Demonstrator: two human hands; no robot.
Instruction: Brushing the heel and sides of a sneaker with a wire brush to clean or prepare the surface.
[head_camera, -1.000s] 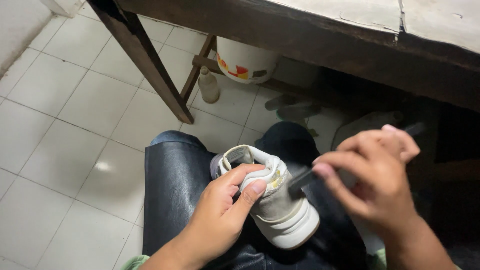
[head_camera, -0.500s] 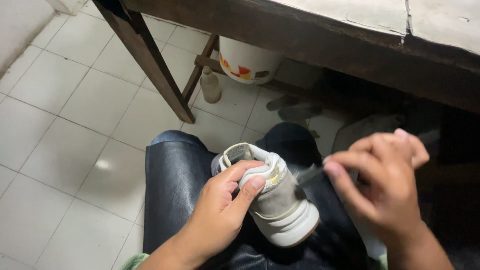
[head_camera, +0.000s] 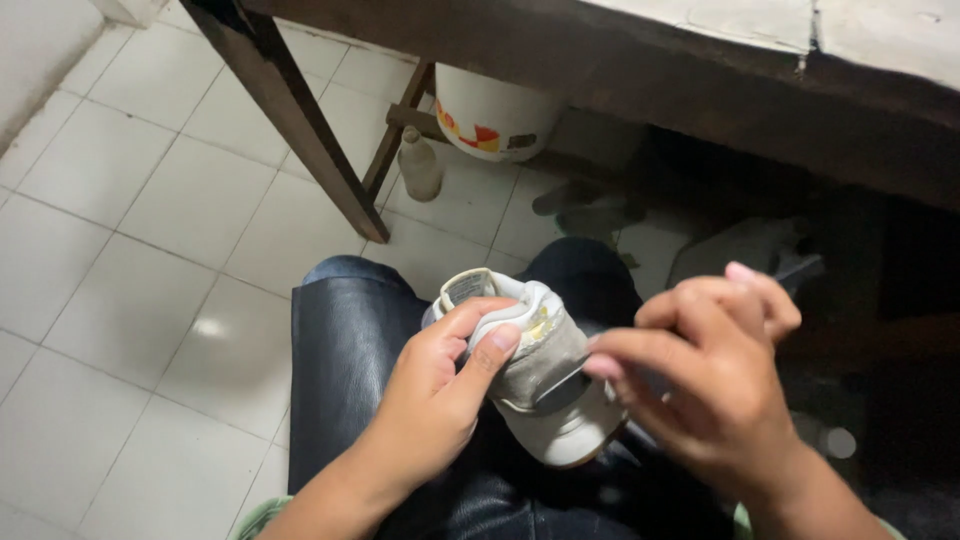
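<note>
Left hand (head_camera: 440, 385) is wrapped around the heel of a small grey and white shoe (head_camera: 545, 385), thumb and fingers curled over the padded collar, pinning the shoe on the lap, which is covered by a dark apron (head_camera: 350, 390). Beyond the shoe, taking it as the landmark, the tiled floor (head_camera: 130, 200) spreads away to the left, and the dark underside of a counter (head_camera: 620, 60) runs across the far side, with a slanted wooden leg (head_camera: 290, 120) off to the far left. A white bucket (head_camera: 495, 115) with coloured marks stands behind the shoe under the counter, and a small pale bottle (head_camera: 420, 165) sits just left of the bucket. Right hand (head_camera: 715, 385) is just right of the shoe, closed in a pinch on a thin dark tool (head_camera: 565, 385) whose tip lies against the shoe's grey side panel. Yellowish residue shows along the collar edge; the side seam looks mid-treatment, and how much remains cannot be told.
</note>
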